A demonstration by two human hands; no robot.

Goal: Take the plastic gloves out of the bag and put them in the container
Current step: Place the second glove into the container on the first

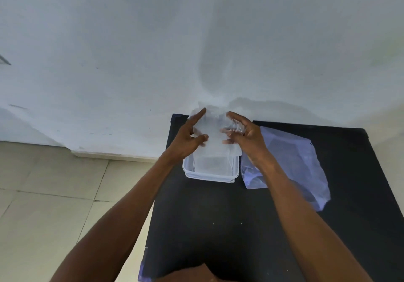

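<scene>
Black tabletop (218, 227) against a pale wall: we hold the stack of plastic gloves (213, 137) between both hands, left hand (188, 136) and right hand (244, 135) pinching its side edges, directly above the clear container (209, 175). Its long axis runs away from us, matching the container; the emptied bag (301, 163) lies just right

A black surface (251, 227) fills the low right part of the view. It has a few tiny white specks on it. Behind it stands a white wall (153, 41) with soft grey shadows and some small dark marks. To the left is a floor (48, 194) of pale tiles with thin lines between them. A pale strip runs where the wall meets the floor.
</scene>
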